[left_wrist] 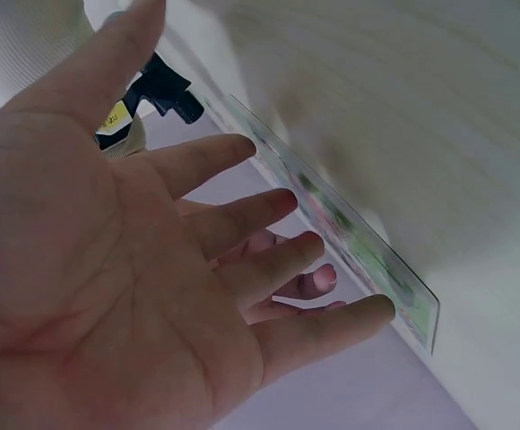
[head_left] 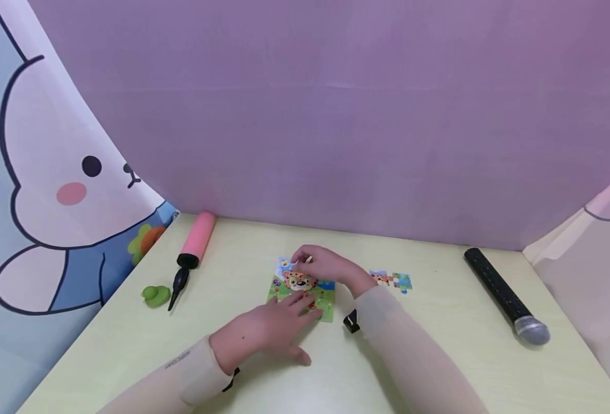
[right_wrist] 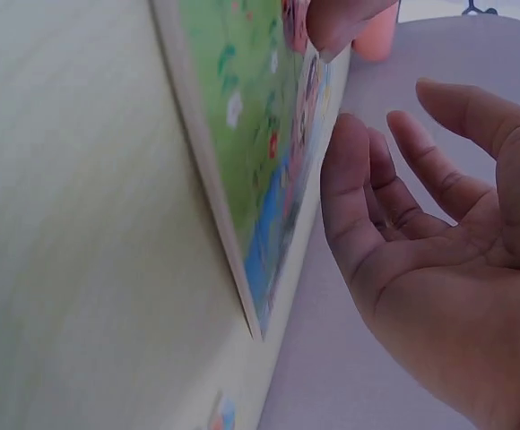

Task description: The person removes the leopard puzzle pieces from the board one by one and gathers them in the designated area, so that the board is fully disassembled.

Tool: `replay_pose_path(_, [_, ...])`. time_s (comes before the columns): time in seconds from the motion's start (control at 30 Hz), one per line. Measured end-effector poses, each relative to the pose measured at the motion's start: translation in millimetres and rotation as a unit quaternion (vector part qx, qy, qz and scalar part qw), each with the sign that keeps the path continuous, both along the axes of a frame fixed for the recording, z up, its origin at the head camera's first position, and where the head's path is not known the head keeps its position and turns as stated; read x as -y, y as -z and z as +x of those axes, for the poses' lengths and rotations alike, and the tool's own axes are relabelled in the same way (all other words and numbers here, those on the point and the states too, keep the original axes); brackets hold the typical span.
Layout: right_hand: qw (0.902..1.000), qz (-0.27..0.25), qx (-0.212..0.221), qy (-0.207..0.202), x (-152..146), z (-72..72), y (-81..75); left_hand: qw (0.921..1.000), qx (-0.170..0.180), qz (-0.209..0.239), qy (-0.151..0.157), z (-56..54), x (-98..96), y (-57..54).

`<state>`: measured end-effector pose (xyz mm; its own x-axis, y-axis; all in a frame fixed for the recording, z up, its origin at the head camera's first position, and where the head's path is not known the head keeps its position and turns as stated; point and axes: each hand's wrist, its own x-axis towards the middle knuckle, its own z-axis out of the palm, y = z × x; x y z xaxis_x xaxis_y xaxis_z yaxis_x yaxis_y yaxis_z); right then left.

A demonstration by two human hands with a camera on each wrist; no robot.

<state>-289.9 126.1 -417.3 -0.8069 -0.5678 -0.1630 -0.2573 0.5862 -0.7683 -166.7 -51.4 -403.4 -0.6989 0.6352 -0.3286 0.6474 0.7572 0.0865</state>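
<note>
A jigsaw puzzle [head_left: 327, 305] with a spotted cartoon leopard on a green meadow lies flat on the table, partly covered by both hands. My left hand [head_left: 271, 328] reaches over its lower part, fingers spread and fingertips at the picture; the left wrist view shows the open palm beside the puzzle's edge. Above the upper part is my right hand [head_left: 330, 268], its fingers loosely bent. In the right wrist view a gap separates its thumb and index finger, and nothing shows between them. Two loose puzzle pieces [head_left: 402, 281] lie close together right of the puzzle, near the right forearm.
On the left of the table [head_left: 434, 362] are a pink hand pump [head_left: 199, 236] with a black nozzle and a small green toy [head_left: 156, 295]. A black microphone [head_left: 501, 290] with a silver head lies at the right. A purple cloth [head_left: 336, 126] hangs behind.
</note>
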Motion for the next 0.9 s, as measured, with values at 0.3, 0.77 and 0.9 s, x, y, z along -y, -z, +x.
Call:
replay_pose_path(0.3, [0.9995, -0.012, 0.024, -0.014, 11.9, -3.1, 3.9, 0.9997, -0.02, -0.011, 0.011, -0.8, 5.0, 3.3])
replay_pose_path(0.77, [0.9953, 0.045, -0.021, -0.083, 19.8, -5.1, 10.1, 0.9997, -0.014, -0.008, 0.017, 0.4, 8.2, 1.1])
replay_pose_path(0.9, [0.9944, 0.056, -0.026, -0.086, 21.7, -3.2, 9.6, 0.9996, -0.016, -0.012, 0.019, 1.8, 8.7, 1.3])
